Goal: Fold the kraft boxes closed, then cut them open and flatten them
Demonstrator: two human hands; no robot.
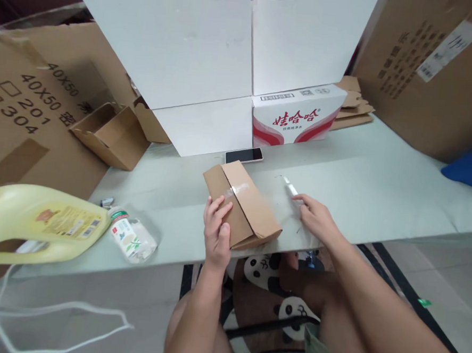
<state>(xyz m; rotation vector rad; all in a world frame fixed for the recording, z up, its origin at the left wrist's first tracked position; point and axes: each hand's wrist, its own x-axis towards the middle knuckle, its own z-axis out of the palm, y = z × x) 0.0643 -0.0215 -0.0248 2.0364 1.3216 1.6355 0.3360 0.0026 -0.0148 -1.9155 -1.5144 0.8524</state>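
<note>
A small brown cardboard box (254,207) lies near the table's front edge, its top flaps meeting at a seam with a strip of clear tape across it. My left hand (217,231) grips the box's left side, fingers on the top and thumb at the near end. Right of the box, my right hand (315,218) is closed on a slim white pen-like tool (289,186). Its narrow end points away, up and to the left, apart from the box. The tool's exact kind is too small to make out.
A phone (244,155) lies behind the box, before white panels (207,127) and a red-and-white carton (298,116). Leftward are an open cardboard box (114,134), a plastic bottle (132,237) and a yellow jug (57,221). Large cartons flank the table (395,186).
</note>
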